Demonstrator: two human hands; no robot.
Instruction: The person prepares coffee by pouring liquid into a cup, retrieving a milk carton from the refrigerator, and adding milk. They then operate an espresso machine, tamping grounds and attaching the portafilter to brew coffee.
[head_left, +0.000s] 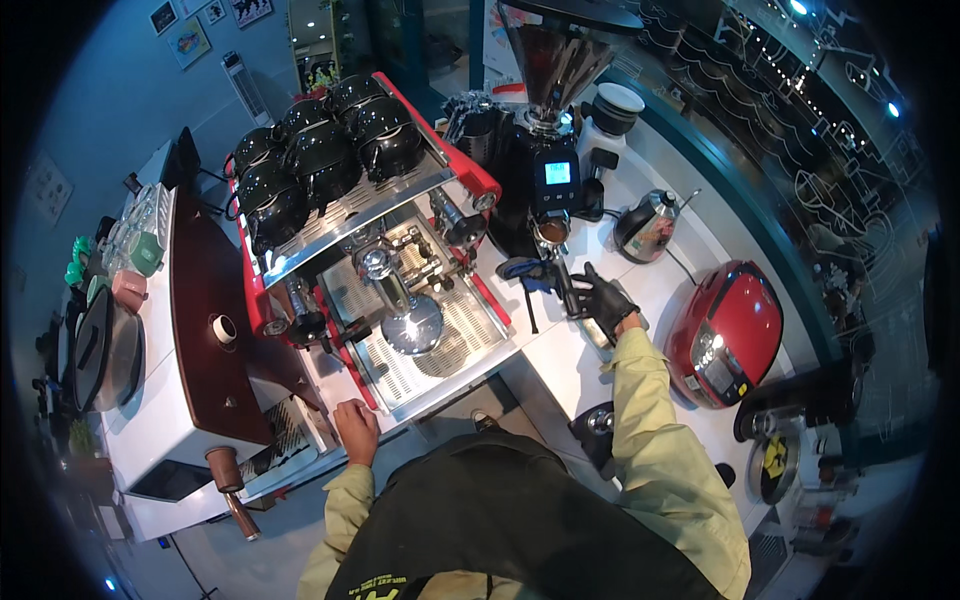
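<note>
My right hand (606, 301), in a black glove, is at the handle of a portafilter (566, 289) under the coffee grinder (553, 176). Its fingers touch the handle; whether they close on it is unclear. Brown coffee grounds (553, 231) show in the portafilter's basket. Above, the grinder carries a clear hopper (551, 75) and a lit display. A dark blue and black cloth (523, 271) lies left of the handle. My bare left hand (357, 431) rests with curled fingers by the front corner of the espresso machine (472, 176), holding nothing visible.
Black round cups (315, 161) stand on the machine's top. To the right are a black and silver bottle (649, 225) and a red appliance (726, 334). A tamper (600, 421) sits near my right forearm. A brown and white machine (214, 330) stands at left.
</note>
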